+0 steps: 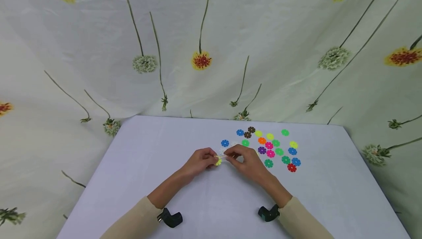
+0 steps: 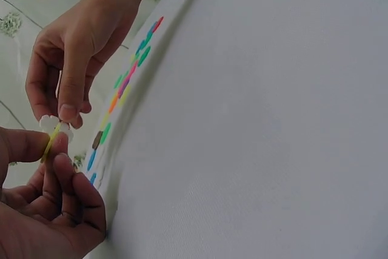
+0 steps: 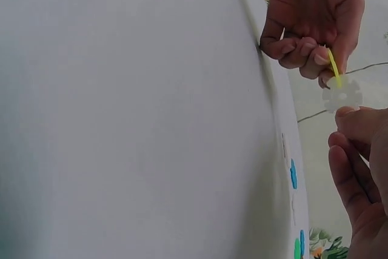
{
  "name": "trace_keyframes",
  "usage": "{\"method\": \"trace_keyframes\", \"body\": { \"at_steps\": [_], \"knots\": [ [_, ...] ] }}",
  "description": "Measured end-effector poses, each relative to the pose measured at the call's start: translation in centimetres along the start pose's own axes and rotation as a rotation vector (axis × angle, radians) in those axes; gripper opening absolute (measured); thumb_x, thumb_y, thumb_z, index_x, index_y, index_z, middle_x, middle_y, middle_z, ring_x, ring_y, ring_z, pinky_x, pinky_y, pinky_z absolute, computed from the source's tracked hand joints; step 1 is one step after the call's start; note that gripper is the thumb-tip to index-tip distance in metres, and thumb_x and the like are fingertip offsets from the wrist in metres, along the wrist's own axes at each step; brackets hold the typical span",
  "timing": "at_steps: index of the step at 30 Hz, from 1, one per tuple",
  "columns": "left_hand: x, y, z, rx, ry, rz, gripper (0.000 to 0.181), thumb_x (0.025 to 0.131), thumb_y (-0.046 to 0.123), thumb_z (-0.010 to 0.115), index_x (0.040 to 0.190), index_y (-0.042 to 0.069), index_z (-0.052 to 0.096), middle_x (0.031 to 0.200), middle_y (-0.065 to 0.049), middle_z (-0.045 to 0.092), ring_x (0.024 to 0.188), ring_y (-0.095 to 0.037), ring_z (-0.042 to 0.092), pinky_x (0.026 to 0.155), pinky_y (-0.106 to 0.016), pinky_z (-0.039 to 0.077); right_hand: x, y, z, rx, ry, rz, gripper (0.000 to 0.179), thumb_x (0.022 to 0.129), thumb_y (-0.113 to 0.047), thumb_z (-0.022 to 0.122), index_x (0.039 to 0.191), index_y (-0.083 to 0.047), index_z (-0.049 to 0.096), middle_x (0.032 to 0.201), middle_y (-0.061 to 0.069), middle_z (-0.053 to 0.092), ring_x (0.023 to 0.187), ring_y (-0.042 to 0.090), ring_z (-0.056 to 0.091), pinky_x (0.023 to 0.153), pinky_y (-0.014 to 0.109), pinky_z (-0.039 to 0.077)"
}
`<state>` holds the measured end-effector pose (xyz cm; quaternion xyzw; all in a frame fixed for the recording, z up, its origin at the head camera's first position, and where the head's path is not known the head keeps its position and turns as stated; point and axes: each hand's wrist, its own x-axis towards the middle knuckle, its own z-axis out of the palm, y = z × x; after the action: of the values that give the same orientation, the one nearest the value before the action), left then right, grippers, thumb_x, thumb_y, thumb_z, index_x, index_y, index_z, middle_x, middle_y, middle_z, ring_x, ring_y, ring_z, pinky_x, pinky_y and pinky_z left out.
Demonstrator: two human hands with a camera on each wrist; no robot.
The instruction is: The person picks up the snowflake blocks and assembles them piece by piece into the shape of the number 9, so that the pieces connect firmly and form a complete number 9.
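Observation:
Between thumb and fingers, my left hand pinches a yellow notched disc, seen nearly edge-on in both wrist views. My right hand pinches a white notched disc by its rim. The two discs meet at an angle, the yellow one's edge against the white one's notched edge; how deep they interlock is hard to tell. Both hands are above the table, fingertips close together. Just beyond the fingertips lie a blue disc and some white discs, partly hidden by the right hand.
Flat notched discs in many colours lie scattered right of and behind the hands, among them a red disc, a purple disc and an orange disc. They rest on a white-covered table. A flower-patterned cloth hangs behind.

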<state>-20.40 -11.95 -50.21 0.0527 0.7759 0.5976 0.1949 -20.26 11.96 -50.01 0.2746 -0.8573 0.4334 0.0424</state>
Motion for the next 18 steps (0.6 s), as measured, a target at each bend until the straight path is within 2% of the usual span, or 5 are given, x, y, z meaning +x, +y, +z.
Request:
{"method": "trace_keyframes", "body": {
  "at_steps": [5, 8, 12, 18],
  "knots": [
    [-0.7, 0.2, -1.0, -0.004, 0.037, -0.021, 0.018, 0.103, 0.019, 0.067, 0.111, 0.002, 0.068, 0.089, -0.001, 0.072, 0.082, -0.014, 0.062, 0.077, -0.025, 0.052, 1.0, 0.3, -0.3, -0.023, -0.046, 0.071, 0.019, 0.1, -0.012, 0.077, 0.118, -0.014, 0.077, 0.114, -0.002, 0.079, 0.096, 0.011, 0.073, 0.09, 0.028, 0.062],
    [-1.1, 0.3, -1.4, -0.009, 0.052, -0.026, 0.018, 0.103, 0.018, 0.067, 0.111, 0.002, 0.068, 0.09, -0.001, 0.073, 0.082, -0.014, 0.062, 0.077, -0.025, 0.052, 1.7, 0.6, -0.4, -0.029, -0.086, 0.07, 0.019, 0.1, -0.01, 0.076, 0.119, -0.011, 0.076, 0.113, 0.001, 0.078, 0.097, 0.013, 0.072, 0.09, 0.029, 0.062],
    [-1.5, 0.2, -1.9, -0.026, 0.066, -0.038, 0.018, 0.102, 0.017, 0.066, 0.111, 0.001, 0.067, 0.089, 0.001, 0.073, 0.082, -0.013, 0.063, 0.077, -0.025, 0.052, 2.7, 1.0, -0.1, -0.096, -0.129, 0.058, 0.02, 0.099, -0.012, 0.077, 0.12, -0.01, 0.075, 0.109, 0.003, 0.075, 0.095, 0.014, 0.067, 0.087, 0.028, 0.059],
    [-2.1, 0.3, -2.4, -0.049, 0.071, -0.046, 0.02, 0.102, 0.017, 0.066, 0.112, 0.0, 0.066, 0.087, 0.002, 0.072, 0.082, -0.013, 0.063, 0.078, -0.026, 0.053, 4.1, 1.3, 0.7, -0.187, -0.173, 0.096, 0.021, 0.098, -0.019, 0.079, 0.118, -0.012, 0.075, 0.105, 0.001, 0.069, 0.095, 0.013, 0.062, 0.088, 0.033, 0.057]
  ]
}}
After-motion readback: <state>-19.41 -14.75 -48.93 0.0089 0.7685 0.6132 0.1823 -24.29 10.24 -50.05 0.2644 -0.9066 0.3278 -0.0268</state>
